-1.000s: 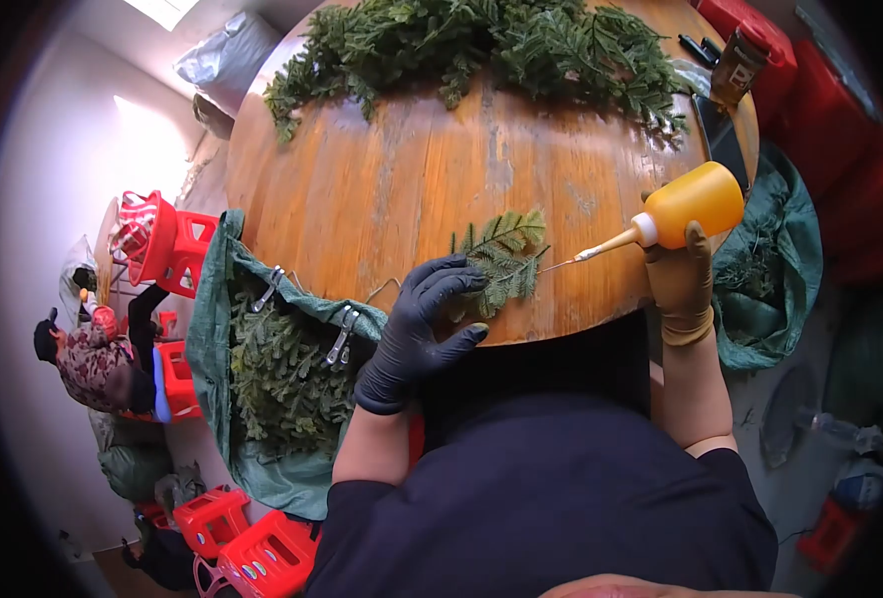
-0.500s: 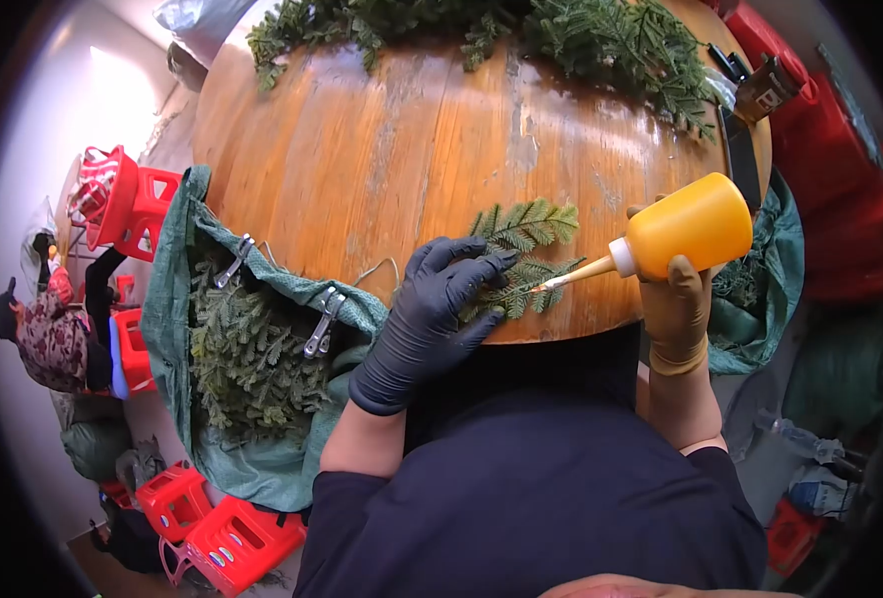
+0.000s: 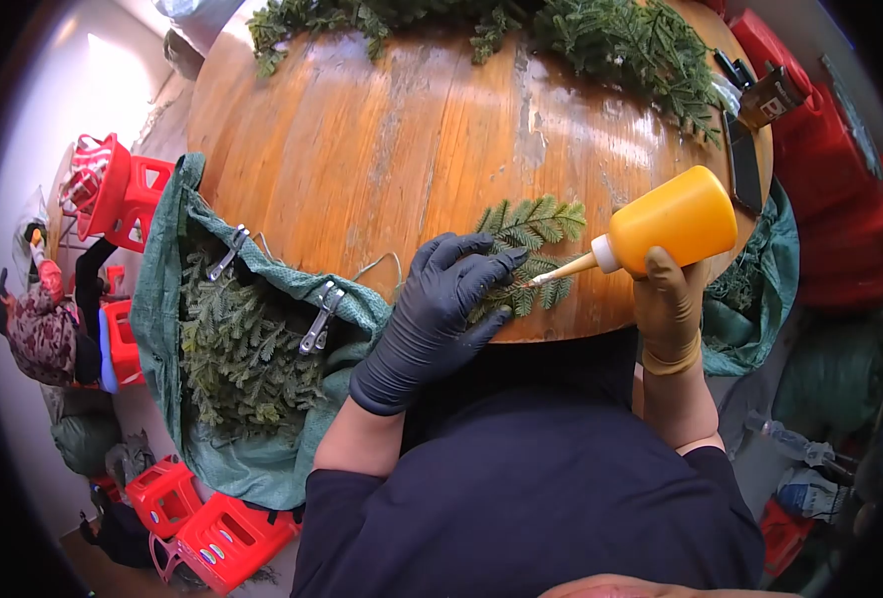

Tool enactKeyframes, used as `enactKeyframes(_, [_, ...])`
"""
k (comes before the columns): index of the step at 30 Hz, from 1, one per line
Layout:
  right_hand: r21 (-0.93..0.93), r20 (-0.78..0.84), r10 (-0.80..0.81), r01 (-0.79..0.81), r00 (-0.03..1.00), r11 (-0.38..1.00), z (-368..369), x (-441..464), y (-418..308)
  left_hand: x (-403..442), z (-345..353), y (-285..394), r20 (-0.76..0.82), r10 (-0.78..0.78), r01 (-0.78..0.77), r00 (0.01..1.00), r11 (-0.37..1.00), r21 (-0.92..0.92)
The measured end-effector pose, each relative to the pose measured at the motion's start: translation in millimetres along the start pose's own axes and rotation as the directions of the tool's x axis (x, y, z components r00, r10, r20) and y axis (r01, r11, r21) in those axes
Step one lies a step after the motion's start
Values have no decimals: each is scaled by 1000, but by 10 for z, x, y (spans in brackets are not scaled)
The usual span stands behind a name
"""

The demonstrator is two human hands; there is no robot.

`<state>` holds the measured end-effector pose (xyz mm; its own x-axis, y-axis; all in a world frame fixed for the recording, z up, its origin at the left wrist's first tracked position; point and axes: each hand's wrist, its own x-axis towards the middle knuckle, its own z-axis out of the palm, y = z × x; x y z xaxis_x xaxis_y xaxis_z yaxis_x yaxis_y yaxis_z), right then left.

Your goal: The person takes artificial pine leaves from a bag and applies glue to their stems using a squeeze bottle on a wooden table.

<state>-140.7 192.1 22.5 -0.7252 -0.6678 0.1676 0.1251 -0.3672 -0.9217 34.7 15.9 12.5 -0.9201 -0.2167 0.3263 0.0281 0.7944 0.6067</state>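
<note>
My left hand, in a black glove, is closed on the stem end of a small green fir sprig at the table's near edge. Its fingers partly cover the sprig. In a tan glove, my right hand grips a yellow squeeze bottle with a white collar, tilted so its long nozzle points left and down. The nozzle tip, whitish at the end, meets the lower part of the sprig close to my left fingertips. Whether anything flows out I cannot tell.
Fir branches line the far side of the round wooden table. A green sack of fir sprigs, with metal clips, hangs at left. A phone lies at right. Red stools and another person are at left.
The bottle and its nozzle tip have shifted a little left, closer to my left fingers. My left hand still holds the sprig. The whole view has tilted slightly.
</note>
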Motion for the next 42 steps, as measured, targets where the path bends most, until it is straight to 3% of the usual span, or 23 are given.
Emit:
enactKeyframes(12, [-26,-19,73,-74,997,997,85,13,5,2,20,-18,-13,19,-19,1000,1000,2])
enactKeyframes(18, [-27,-40,-28,27,999,999,38,40,6,3,16,-17,-8,21,-21,1000,1000,4])
enactKeyframes(21, [-99,-10,63,-63,998,993,-107,46,-7,0,16,-13,-3,17,-17,1000,1000,8])
enactKeyframes(42, [-102,-46,26,-31,999,994,-265,259,-92,23,36,3,-5,-4,4,1000,1000,0])
